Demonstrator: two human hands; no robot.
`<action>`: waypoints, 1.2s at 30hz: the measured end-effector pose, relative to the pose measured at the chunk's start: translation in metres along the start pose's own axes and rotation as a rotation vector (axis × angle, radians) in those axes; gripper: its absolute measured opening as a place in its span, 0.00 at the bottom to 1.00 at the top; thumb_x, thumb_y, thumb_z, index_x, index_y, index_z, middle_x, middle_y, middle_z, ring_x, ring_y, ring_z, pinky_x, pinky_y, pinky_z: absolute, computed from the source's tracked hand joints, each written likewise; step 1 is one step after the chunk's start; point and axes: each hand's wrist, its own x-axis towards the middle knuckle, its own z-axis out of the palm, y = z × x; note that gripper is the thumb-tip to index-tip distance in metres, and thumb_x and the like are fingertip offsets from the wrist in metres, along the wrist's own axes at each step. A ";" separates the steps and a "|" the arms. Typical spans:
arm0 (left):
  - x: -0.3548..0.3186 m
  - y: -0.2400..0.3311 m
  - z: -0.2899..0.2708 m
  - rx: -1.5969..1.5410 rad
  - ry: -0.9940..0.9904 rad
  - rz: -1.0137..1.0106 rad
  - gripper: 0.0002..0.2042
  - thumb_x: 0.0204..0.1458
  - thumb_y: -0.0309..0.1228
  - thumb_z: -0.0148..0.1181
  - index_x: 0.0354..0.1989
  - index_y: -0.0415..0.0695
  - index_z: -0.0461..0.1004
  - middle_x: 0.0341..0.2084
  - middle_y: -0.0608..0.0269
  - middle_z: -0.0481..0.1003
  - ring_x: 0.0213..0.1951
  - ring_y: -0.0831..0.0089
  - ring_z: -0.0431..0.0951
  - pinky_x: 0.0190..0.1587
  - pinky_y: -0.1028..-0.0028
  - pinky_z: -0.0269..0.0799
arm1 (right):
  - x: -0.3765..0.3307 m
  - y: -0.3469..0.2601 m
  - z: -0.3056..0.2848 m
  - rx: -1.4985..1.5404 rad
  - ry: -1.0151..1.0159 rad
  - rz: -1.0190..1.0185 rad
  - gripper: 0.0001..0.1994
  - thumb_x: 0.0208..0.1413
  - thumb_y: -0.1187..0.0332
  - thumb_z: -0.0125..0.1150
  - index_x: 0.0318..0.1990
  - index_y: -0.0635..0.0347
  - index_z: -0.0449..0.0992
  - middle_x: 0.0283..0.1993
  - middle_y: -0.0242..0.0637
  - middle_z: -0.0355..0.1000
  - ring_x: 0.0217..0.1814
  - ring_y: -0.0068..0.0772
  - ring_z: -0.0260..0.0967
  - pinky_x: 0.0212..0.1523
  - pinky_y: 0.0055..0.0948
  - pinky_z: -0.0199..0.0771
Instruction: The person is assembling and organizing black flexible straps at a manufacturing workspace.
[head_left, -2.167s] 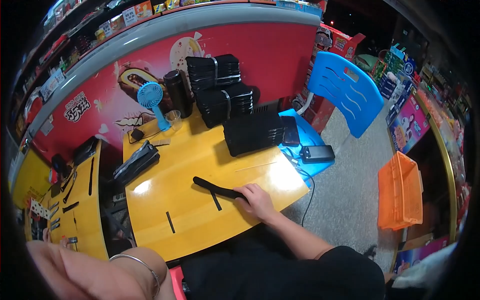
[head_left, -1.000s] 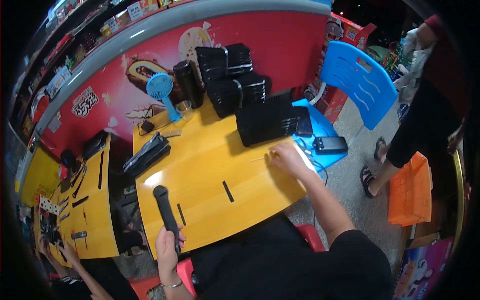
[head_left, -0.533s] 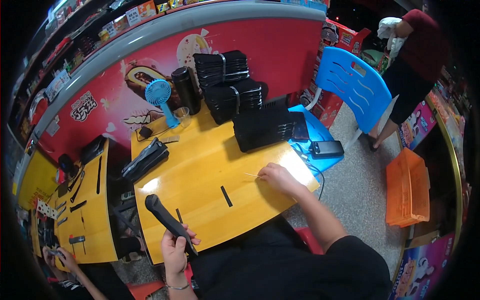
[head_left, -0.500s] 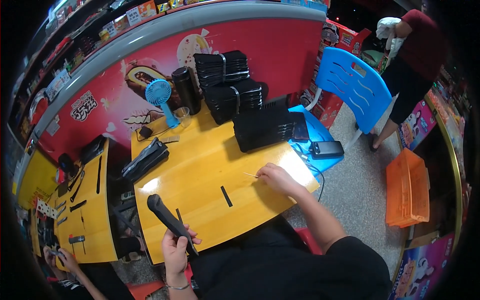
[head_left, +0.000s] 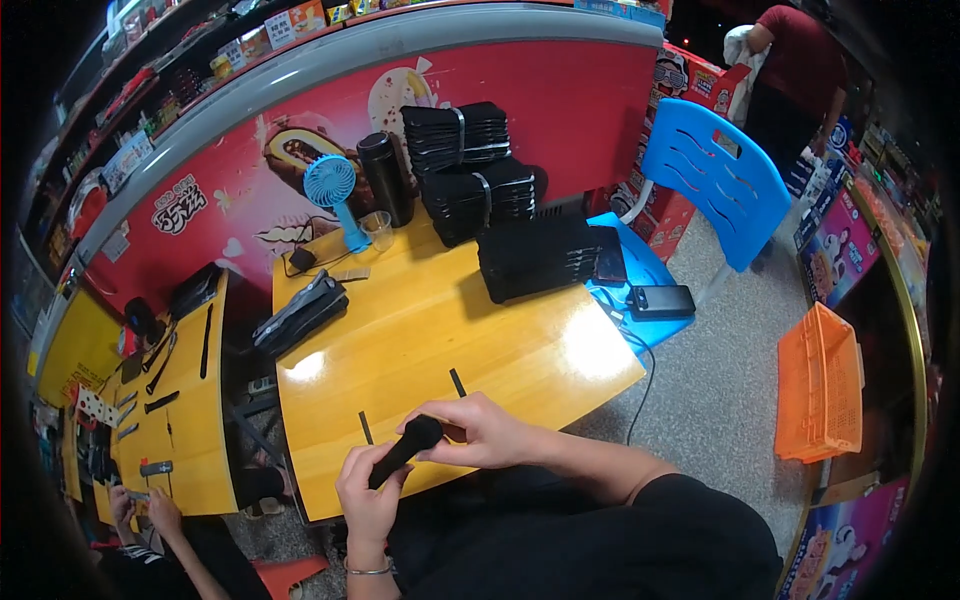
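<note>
Over the near edge of the yellow table [head_left: 400, 352], I hold a long black fabric strip [head_left: 402, 452] with a rounded end. My left hand [head_left: 366, 500] is closed around its lower part, the thumb lying along it. At the rounded end, my right hand [head_left: 482, 432] pinches the strip between thumb and fingers. Whether a thin stick is still in the right hand cannot be seen. Two short, narrow black strips lie on the table just beyond my hands, one on the left [head_left: 366, 427] and one on the right [head_left: 457, 382].
Banded black stacks [head_left: 455, 138], a black pile [head_left: 535, 258], a blue fan [head_left: 332, 185], a dark bottle [head_left: 385, 178] and a folded dark bundle [head_left: 302, 315] stand on the table. A blue chair [head_left: 715, 175] and orange crate [head_left: 820, 385] are right. Another person's hands [head_left: 160, 512] work at left.
My right hand has come left and nearer, off the tabletop, to the rounded end of the strip. My left hand has tilted the strip toward it. The person at the back right has moved farther off.
</note>
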 end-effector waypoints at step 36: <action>0.012 0.044 -0.077 -0.297 -0.074 0.213 0.16 0.58 0.36 0.48 0.18 0.44 0.68 0.18 0.65 0.69 0.24 0.72 0.72 0.41 0.69 0.71 | 0.007 0.004 -0.025 -0.411 0.240 -0.292 0.26 0.40 0.85 0.60 0.50 0.52 0.78 0.32 0.37 0.70 0.33 0.34 0.70 0.32 0.27 0.68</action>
